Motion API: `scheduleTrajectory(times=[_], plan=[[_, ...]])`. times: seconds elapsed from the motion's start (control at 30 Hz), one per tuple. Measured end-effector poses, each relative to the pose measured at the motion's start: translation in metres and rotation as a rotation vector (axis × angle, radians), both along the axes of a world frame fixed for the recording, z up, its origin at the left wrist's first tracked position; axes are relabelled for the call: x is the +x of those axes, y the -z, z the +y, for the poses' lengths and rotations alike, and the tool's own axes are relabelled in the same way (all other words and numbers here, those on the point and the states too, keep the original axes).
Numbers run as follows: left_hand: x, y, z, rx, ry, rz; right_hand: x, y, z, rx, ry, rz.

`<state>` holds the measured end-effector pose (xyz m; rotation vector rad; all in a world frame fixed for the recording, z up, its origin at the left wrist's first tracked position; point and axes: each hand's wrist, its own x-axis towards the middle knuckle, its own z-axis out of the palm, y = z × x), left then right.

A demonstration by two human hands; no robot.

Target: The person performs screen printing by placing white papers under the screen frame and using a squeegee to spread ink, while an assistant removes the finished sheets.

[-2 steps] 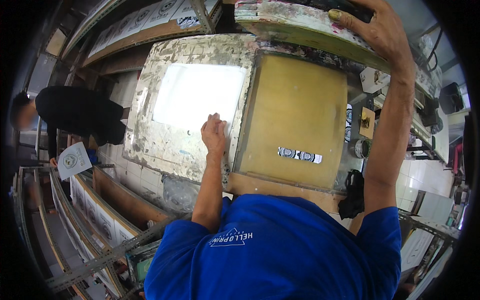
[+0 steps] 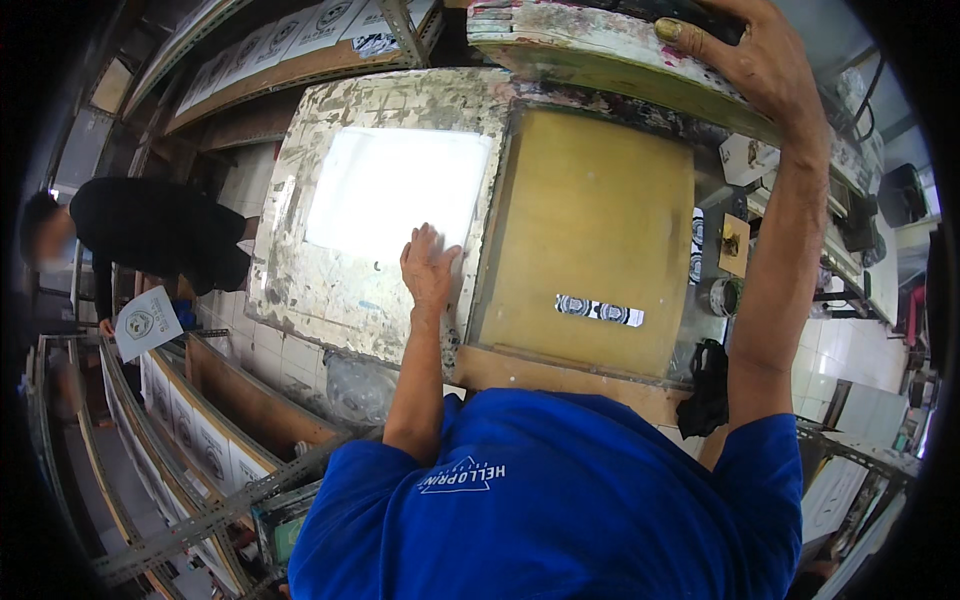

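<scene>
A white sheet (image 2: 405, 190) lies flat on a paint-flecked board (image 2: 290, 240) in front of me. My left hand (image 2: 430, 270) rests at the near right edge of this sheet, palm down, fingers apart, gripping nothing. At the upper right, my right hand (image 2: 765, 65) grips the top of a raised, paint-stained wooden screen frame (image 2: 610, 45); its thumb, with a stained nail, shows on the near side, and the other fingers are partly cut off by the picture's rim. Beside the board is a yellowish panel (image 2: 600, 210) with a small black-and-white printed strip (image 2: 600, 310) on it.
On the left, a person in black (image 2: 160, 230) holds a printed sheet (image 2: 148, 322) over slatted racks (image 2: 180, 410). A shelf of printed sheets (image 2: 290, 55) stands at the far left. A can (image 2: 722, 297) and a black cloth (image 2: 705, 388) are right of the panel.
The fingers of my left hand have spread from a bunched pose and shifted slightly. My right hand and the frame stay nearly still. The person on the left has moved slightly.
</scene>
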<state>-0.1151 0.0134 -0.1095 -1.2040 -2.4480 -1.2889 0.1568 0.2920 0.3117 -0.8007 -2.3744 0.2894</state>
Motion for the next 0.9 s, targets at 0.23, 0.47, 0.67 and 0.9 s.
scheduleTrajectory(times=[0.23,0.47,0.67,0.9], plan=[[-0.012,0.028,-0.012,-0.091,0.038,-0.006,-0.006,-0.004,-0.011,-0.011,0.063,-0.009],[-0.018,-0.013,0.017,0.161,-0.077,-0.134,-0.002,0.003,0.005,0.017,0.005,-0.005],[0.025,-0.078,0.038,-0.036,0.213,-0.319,-0.002,-0.001,0.007,-0.073,-0.006,-0.018],[0.064,-0.046,0.045,-0.558,0.606,0.081,-0.004,-0.002,-0.007,0.136,0.082,-0.057]])
